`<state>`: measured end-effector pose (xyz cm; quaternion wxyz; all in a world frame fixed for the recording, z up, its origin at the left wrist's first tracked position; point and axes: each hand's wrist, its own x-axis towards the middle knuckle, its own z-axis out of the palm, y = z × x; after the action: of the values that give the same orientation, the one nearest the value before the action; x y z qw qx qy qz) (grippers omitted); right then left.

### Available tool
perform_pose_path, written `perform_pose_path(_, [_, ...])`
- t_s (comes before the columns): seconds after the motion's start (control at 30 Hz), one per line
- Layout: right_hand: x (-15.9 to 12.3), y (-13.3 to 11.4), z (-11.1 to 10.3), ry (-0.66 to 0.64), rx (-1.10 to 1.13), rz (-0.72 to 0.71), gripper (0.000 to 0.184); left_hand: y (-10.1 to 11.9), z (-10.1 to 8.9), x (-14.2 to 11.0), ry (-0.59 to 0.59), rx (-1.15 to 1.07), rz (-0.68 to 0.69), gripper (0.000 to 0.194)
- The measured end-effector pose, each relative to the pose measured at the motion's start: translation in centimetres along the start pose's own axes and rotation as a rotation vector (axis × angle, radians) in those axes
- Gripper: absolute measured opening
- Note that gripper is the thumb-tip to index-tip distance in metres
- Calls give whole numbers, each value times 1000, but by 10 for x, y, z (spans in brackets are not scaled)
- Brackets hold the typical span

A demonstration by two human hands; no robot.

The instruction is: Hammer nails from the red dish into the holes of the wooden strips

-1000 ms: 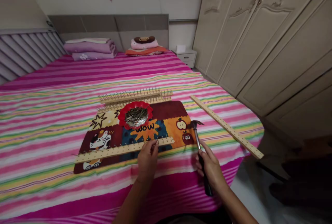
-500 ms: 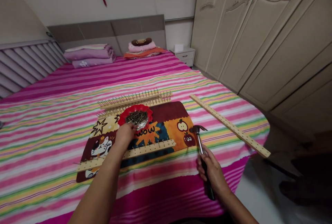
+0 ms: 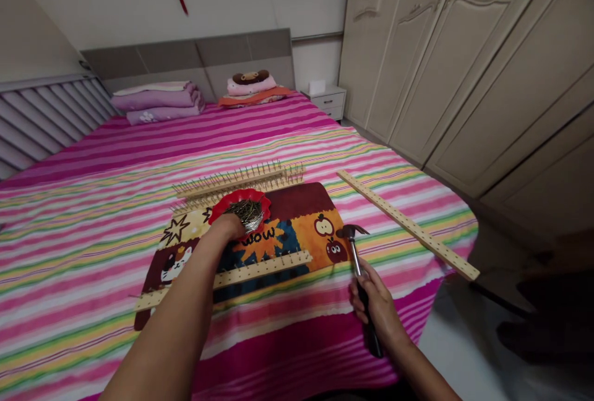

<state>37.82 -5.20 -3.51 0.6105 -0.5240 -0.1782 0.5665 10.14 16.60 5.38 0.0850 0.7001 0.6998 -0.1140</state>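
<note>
Our left hand [image 3: 227, 228] dips among slim, likely slippery nails [image 3: 250, 210], its pinch we cannot tell; our right hand [image 3: 381, 307] wraps the probably head-heavy hammer [image 3: 354, 251] by its handle [image 3: 374, 340], the surest hold.

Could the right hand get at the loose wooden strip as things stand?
Probably, though the right hand is gripping a hammer; nothing visible stands between it and the strip.

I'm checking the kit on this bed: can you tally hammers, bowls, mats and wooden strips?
Hammer: 1
Red bowl: 1
Mat: 1
Wooden strips: 2 (front strip, right strip)
Total: 5, plus overlapping back strips, too crowded to count.
</note>
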Motion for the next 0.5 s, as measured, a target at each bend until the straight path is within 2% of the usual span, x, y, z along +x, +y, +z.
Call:
perform_pose_path(0.13, [0,0,0,-3,6,7,60,-6,-8,-5,-62,32,36,22])
perform_pose_path(0.23, [1,0,-1,-4,10,11,60,-13,-11,-16,-71,14,49,20])
perform_pose_path(0.43, [1,0,0,-2,6,-3,56,-30,-12,-38,20,-78,89,12])
perform_pose_path(0.5, [0,1,1,-2,4,-10,57,-32,-12,-46,92,-152,102,11])
